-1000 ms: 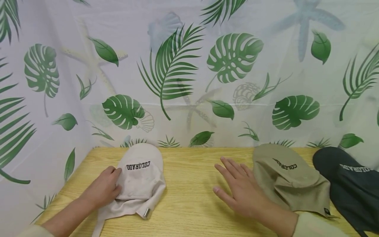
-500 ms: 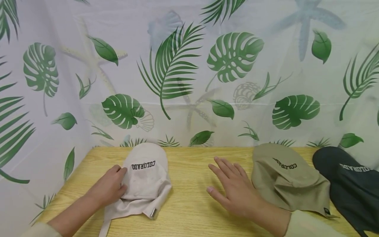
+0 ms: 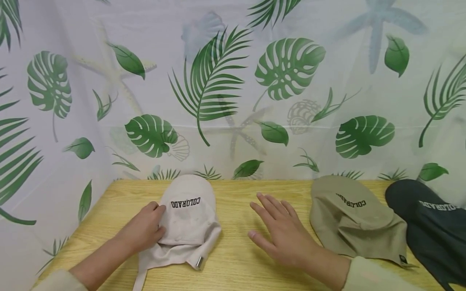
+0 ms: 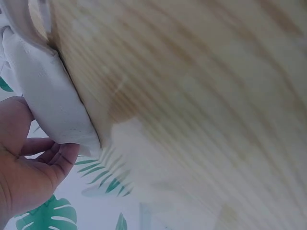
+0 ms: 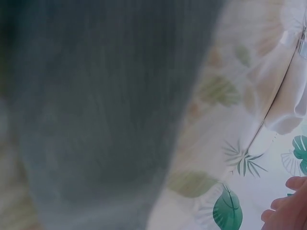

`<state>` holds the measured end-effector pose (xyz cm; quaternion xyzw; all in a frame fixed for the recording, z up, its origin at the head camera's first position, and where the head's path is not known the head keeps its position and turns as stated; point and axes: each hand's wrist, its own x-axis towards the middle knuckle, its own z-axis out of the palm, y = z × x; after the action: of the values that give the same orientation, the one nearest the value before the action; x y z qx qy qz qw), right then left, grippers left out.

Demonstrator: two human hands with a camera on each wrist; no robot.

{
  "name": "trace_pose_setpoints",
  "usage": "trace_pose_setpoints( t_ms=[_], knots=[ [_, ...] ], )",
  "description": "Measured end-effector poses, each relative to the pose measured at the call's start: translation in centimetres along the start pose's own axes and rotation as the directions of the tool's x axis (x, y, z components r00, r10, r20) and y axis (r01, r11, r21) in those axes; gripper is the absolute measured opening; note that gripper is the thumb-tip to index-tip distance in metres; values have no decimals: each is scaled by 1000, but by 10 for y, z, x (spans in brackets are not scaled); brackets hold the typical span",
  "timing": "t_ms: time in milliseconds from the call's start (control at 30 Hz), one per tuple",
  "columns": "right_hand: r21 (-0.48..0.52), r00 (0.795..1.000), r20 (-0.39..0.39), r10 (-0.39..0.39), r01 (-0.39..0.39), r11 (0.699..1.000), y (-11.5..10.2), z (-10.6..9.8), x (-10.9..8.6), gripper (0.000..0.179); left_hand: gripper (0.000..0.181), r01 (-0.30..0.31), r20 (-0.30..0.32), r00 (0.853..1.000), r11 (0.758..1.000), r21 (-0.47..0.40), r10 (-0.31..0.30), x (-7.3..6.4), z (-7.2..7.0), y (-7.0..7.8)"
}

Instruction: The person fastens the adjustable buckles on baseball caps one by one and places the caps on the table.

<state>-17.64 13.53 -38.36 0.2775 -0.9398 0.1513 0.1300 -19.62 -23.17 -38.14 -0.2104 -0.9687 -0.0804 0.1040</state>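
A pale off-white baseball cap [image 3: 187, 222] lettered COLORADO lies on the wooden table with its brim toward the back. My left hand [image 3: 143, 228] pinches the left edge of that cap, and the left wrist view shows the thumb and fingers of this hand [image 4: 36, 165] on its fabric. To the right of the cap, my right hand [image 3: 284, 234] is held over the table, fingers spread, with nothing in it. Nearest to the right hand is a khaki cap [image 3: 358, 222], its lower left partly hidden behind the forearm. In the right wrist view only some fingertips [image 5: 288, 203] show.
A dark navy cap [image 3: 437, 230] lies beside the khaki one at the right, cut by the view's edge. Behind the table [image 3: 236, 258] hangs a white curtain [image 3: 218, 161] printed with green leaves. A large blurred dark shape [image 5: 105, 110] fills much of the right wrist view.
The off-white cap has slid to the right across the table with my left hand pinching it. My right hand has shifted a little to the left. The khaki and navy caps stay put.
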Motion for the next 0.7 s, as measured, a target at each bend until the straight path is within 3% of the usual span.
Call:
trace_pose_setpoints(
  t_ms=[700],
  knots=[
    [-8, 998, 34, -55, 55, 998, -15, 11, 9, 64, 37, -31, 19, 999, 999, -16, 32, 10, 4, 19]
  ],
)
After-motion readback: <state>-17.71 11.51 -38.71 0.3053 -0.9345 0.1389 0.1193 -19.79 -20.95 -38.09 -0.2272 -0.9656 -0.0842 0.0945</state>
